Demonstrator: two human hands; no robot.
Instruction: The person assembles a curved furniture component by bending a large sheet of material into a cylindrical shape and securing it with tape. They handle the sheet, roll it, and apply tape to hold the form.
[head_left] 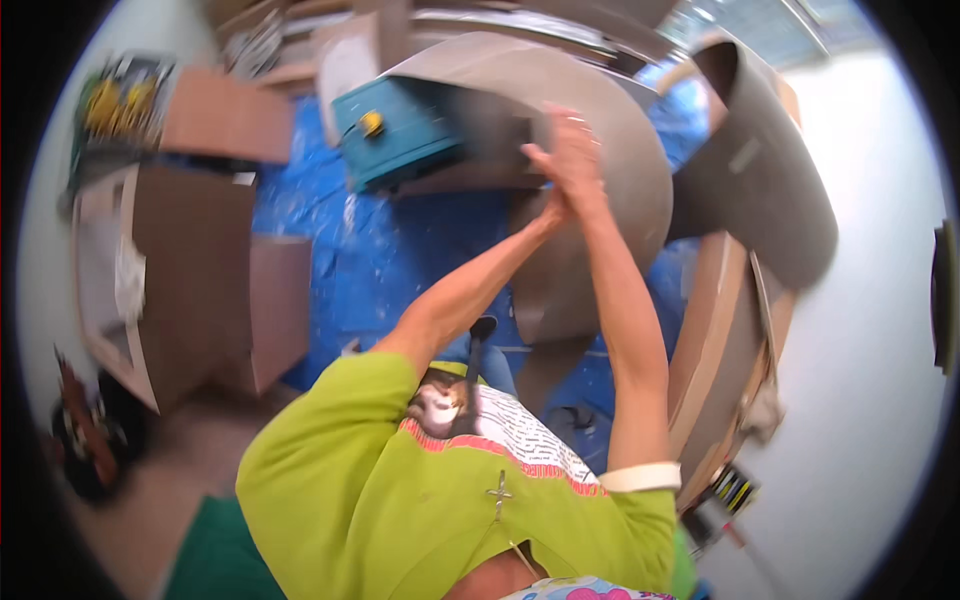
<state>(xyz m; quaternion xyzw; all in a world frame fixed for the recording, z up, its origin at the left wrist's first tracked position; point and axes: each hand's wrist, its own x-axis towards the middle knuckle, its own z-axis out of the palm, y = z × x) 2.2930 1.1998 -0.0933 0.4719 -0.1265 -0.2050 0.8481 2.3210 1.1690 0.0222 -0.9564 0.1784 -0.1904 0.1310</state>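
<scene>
right hand point(577, 150) flat, fingers extended, thumb apart, over curved grey-brown sheet point(635, 185); contact unclear. left hand point(557, 208) by right wrist, mostly hidden, cannot tell its grip. sheet's long axis arcs from upper left, round right of hands; right hand nearer outer edge.

From my distant station, I am seeing the bare right hand point(578, 150) blurring and hiding much of the bare left hand point(556, 208), while the dark, narrow object point(942, 300) at the right rim is being cut off.
</scene>
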